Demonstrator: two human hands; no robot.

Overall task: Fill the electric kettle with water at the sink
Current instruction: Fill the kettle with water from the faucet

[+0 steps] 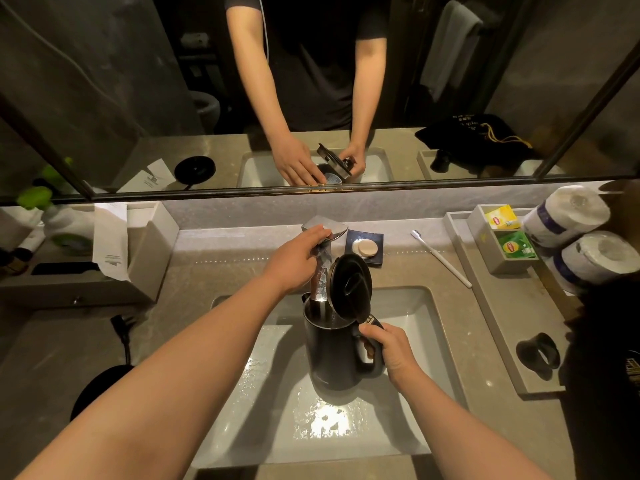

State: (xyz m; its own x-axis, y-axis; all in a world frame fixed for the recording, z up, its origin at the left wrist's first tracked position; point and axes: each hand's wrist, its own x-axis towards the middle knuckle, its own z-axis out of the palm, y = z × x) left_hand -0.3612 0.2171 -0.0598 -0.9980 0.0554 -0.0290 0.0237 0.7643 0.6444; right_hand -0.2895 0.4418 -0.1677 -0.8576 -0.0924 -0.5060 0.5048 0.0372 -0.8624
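Observation:
A black electric kettle [332, 355] hangs upright inside the white sink [412, 317], its lid [350, 289] tipped open toward me. My right hand [389, 351] is closed around the kettle's handle on its right side. The chrome tap [322, 271] reaches out over the kettle's mouth, and a stream of water runs from its spout into the kettle. My left hand [298, 258] grips the flat tap lever [332, 227] at the top. The sink floor is wet and shiny in front of the kettle.
The kettle's round black base [100, 386] and its plug lie on the counter at the left. A soap dish [365, 247], a white toothbrush [441, 258], a tray with tea bags [505, 233] and paper rolls [568, 216] stand to the right. A mirror covers the wall behind.

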